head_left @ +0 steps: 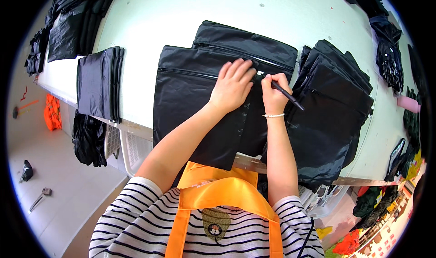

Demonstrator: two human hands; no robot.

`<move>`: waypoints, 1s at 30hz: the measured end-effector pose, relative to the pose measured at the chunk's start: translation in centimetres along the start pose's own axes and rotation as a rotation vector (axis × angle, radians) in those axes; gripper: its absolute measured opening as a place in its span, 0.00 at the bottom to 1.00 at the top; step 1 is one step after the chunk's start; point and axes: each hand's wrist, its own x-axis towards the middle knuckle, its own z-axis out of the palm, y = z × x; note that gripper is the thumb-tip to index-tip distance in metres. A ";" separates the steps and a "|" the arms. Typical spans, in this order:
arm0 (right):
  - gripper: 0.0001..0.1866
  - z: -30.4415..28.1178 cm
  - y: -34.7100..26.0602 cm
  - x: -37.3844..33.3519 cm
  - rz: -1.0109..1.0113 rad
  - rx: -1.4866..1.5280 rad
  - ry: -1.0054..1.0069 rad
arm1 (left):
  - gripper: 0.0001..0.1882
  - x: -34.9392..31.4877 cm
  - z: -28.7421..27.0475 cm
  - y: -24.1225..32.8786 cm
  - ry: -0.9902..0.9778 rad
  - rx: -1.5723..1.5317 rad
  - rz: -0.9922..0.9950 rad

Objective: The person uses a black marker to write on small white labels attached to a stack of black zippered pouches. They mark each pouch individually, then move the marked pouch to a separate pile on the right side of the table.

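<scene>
In my right hand (275,94), the fingers are closed round a black pen (290,99). The hand rests beside a small white tag (260,74) near a zip; the tip's contact with the tag is too small to make out. My left hand (233,86) lies with fingers stretched out on a flat black zippered fabric piece (190,103). Another black zippered piece (240,36) lies partly beneath it, its upper part showing at the far side. Just right of my right hand is a fanned pile of similar black pieces (331,99).
A smaller folded black stack (101,83) sits at the pale table's (154,12) left edge, with taller black piles (77,26) behind it. Black bundles (388,53) and a pink bottle (408,104) stand along the right. White plastic crates (136,149) are below the table edge.
</scene>
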 end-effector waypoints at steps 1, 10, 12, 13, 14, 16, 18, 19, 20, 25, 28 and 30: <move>0.08 -0.2 0.3 -0.2 0.033 0.056 0.012 | 0.24 0.0 0.1 0.1 0.050 0.002 -0.059; 0.19 -0.8 -7.6 -10.5 -0.058 -0.510 -0.278 | 0.25 -0.3 0.6 -2.3 0.429 -0.282 -0.234; 0.17 -0.7 -7.4 -12.3 -0.004 -0.497 -0.365 | 0.24 -0.1 0.6 -2.2 0.488 -0.334 -0.223; 0.16 -0.8 -6.6 -12.7 0.024 -0.430 -0.404 | 0.23 0.0 0.4 -2.0 0.490 -0.341 -0.223; 0.15 -1.3 -7.2 -12.4 0.099 -0.315 -0.367 | 0.22 0.2 0.2 -1.8 0.513 -0.338 -0.196; 0.16 -3.0 -9.5 -10.3 0.065 -0.194 -0.257 | 0.22 0.8 -0.5 -1.3 0.607 -0.390 -0.157; 0.17 -7.8 -12.5 -7.1 -0.073 -0.207 -0.099 | 0.23 2.0 -2.3 0.6 0.642 -0.431 -0.125; 0.17 -10.5 -13.3 -5.5 -0.122 -0.214 -0.016 | 0.23 2.7 -2.8 1.3 0.658 -0.465 -0.114; 0.16 -13.6 -13.1 -4.5 -0.098 -0.206 0.059 | 0.23 3.3 -2.9 1.6 0.604 -0.448 -0.084; 0.11 -29.2 -6.5 -1.7 0.058 -0.344 0.276 | 0.28 6.0 2.5 4.6 0.081 -0.217 0.043; 0.11 -30.2 -5.1 -0.9 0.126 -0.742 0.246 | 0.32 4.8 4.3 3.4 -0.086 0.075 0.098; 0.12 -28.2 -4.5 -1.3 -0.107 -0.801 0.305 | 0.32 3.2 3.5 2.5 -0.115 0.158 0.084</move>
